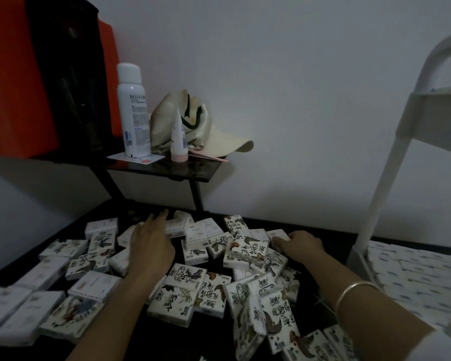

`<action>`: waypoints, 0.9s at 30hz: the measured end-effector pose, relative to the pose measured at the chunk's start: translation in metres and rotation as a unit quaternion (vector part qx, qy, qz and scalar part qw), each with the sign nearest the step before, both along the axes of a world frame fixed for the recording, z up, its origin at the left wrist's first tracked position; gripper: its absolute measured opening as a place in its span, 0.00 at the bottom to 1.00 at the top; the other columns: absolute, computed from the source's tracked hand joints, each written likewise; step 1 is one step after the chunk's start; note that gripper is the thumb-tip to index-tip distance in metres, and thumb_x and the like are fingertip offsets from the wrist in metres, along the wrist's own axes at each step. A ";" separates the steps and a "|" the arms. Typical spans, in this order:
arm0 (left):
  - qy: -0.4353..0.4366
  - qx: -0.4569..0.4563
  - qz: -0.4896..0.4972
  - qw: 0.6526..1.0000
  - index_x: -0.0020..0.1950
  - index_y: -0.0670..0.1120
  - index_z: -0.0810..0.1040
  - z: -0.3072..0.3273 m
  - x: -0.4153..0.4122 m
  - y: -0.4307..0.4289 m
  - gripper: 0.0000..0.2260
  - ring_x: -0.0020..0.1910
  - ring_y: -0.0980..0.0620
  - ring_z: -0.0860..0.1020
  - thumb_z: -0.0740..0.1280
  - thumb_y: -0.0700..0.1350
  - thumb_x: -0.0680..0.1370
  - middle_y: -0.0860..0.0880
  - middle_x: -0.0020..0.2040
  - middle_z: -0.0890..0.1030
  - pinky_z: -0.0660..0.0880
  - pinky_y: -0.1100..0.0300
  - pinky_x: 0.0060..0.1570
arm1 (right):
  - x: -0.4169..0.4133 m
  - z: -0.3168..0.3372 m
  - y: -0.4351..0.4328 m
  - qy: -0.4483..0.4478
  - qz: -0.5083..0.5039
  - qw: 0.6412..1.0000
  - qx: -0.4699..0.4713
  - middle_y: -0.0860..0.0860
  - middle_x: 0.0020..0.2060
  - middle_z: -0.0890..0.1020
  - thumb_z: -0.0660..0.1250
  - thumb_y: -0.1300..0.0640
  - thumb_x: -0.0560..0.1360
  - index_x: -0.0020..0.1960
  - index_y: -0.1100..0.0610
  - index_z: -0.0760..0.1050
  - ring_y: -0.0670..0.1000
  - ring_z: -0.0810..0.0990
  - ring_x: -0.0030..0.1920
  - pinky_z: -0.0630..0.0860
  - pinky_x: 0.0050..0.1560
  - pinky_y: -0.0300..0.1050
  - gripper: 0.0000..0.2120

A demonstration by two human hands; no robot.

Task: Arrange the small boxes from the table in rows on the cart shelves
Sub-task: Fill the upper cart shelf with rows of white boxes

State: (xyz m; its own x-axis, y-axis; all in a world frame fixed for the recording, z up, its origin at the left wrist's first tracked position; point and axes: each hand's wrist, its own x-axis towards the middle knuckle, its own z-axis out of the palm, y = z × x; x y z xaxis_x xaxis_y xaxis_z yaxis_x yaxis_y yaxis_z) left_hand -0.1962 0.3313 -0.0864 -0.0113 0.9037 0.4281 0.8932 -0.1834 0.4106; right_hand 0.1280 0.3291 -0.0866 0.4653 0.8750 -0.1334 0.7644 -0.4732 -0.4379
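Sprawling over the dark tabletop (pixel 172 340), the small boxes (pixel 182 277) lie loose and overlapping, some printed face up, some plain white, from 9 o'clock round to 5 o'clock. Those at 8 o'clock sit close to the tabletop's left edge. Bare dark surface shows at 6 o'clock between the forearms and in a narrow strip along the far edge at 12 o'clock, under the wall.

The left hand (pixel 151 243) reaches toward 12 o'clock, its fingers straight and laid flat over boxes at the heap's far side, holding nothing. The right hand (pixel 303 243), at 3 o'clock of the heap, has its fingers curled over a white box (pixel 277 233) at their tips. A bangle (pixel 354 290) rings that wrist.

The white cart (pixel 380 194) stands just beside the tabletop at 3 o'clock. Its lower shelf (pixel 354 259) holds boxes in close rows, and its upper shelf (pixel 440 118) hangs above.

A raised black stand (pixel 193 170) at 11 o'clock carries a spray bottle (pixel 132 110), a tube (pixel 179 136) and a cap (pixel 219 142).
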 end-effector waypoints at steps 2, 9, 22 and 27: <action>0.017 0.003 -0.010 1.000 0.74 0.43 0.67 -0.005 -0.003 -0.001 0.25 0.72 0.43 0.66 0.62 0.34 0.76 0.41 0.71 0.71 0.55 0.46 0.74 | -0.001 0.001 -0.003 0.000 0.004 1.000 -0.005 0.55 0.61 0.78 0.61 0.31 0.70 0.62 0.51 0.78 0.60 0.72 0.64 0.70 0.58 0.50 0.31; 0.043 0.010 -0.058 0.997 0.52 0.47 0.80 0.002 -0.011 -0.011 0.10 0.64 0.44 0.74 0.71 0.51 0.75 0.50 0.60 0.79 0.69 0.53 0.60 | -0.011 0.012 -0.016 0.190 -0.107 0.968 0.125 0.60 0.54 0.81 0.74 0.56 0.67 0.63 0.59 0.73 0.60 0.81 0.52 0.80 0.52 0.52 0.26; -0.088 -0.063 -0.058 0.993 0.61 0.52 0.75 0.017 -0.005 -0.037 0.25 0.56 0.49 0.72 0.78 0.53 0.67 0.51 0.53 0.72 0.74 0.53 0.51 | -0.056 0.089 -0.097 0.076 0.038 0.953 0.292 0.49 0.49 0.80 0.66 0.53 0.75 0.59 0.46 0.73 0.55 0.80 0.48 0.80 0.46 0.54 0.13; -0.299 -0.131 -0.079 0.942 0.60 0.50 0.70 0.038 0.002 -0.065 0.25 0.51 0.52 0.78 0.78 0.46 0.68 0.51 0.57 0.76 0.75 0.59 0.42 | -0.068 0.107 -0.129 0.116 0.145 0.938 0.292 0.46 0.48 0.78 0.68 0.55 0.76 0.61 0.46 0.74 0.49 0.81 0.45 0.82 0.45 0.51 0.15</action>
State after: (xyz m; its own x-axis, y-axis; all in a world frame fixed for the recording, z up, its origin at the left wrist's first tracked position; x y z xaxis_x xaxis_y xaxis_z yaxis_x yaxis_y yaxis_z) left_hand -0.1938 0.2666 -0.0486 -0.0361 0.9881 0.1493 0.4586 -0.1164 0.8810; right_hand 0.0600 0.1998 0.0199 0.2140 0.9158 0.3398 0.6761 0.1122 -0.7282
